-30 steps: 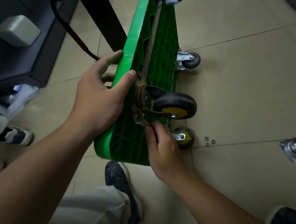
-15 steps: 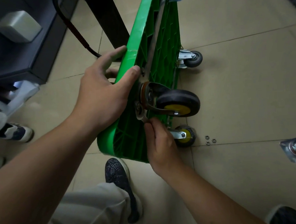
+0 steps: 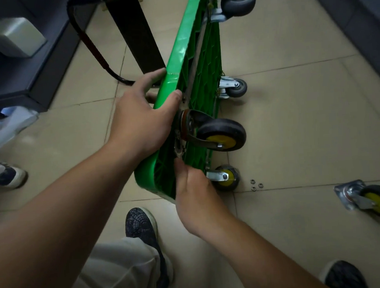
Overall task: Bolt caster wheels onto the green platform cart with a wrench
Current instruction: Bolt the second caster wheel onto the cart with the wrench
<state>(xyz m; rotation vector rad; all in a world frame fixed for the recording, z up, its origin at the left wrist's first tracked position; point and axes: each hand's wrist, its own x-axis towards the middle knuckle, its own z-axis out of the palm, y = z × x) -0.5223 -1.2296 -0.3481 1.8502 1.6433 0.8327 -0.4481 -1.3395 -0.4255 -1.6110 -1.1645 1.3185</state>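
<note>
The green platform cart (image 3: 204, 60) stands on its long edge on the tiled floor, ribbed underside facing right. My left hand (image 3: 140, 118) grips its upper rim, thumb on the underside. A black caster with a yellow hub (image 3: 222, 135) sticks out just right of that hand. Below its mounting plate sits the metal wrench (image 3: 179, 147); my right hand (image 3: 194, 199) holds its handle, which is mostly hidden under my fingers. A second yellow-hub caster (image 3: 227, 177) touches the floor. Two grey casters (image 3: 236, 87) (image 3: 238, 1) sit farther along the cart.
A loose yellow-hub caster (image 3: 370, 200) lies on the floor at right. Three small nuts (image 3: 255, 184) lie near the cart's lower wheel. My dark shoe (image 3: 143, 231) is under the cart's near end. A black post (image 3: 135, 31) and dark furniture (image 3: 13, 65) stand at left.
My right hand has swung the wrench handle downward and towards the cart's near end. My left hand keeps its grip on the rim.
</note>
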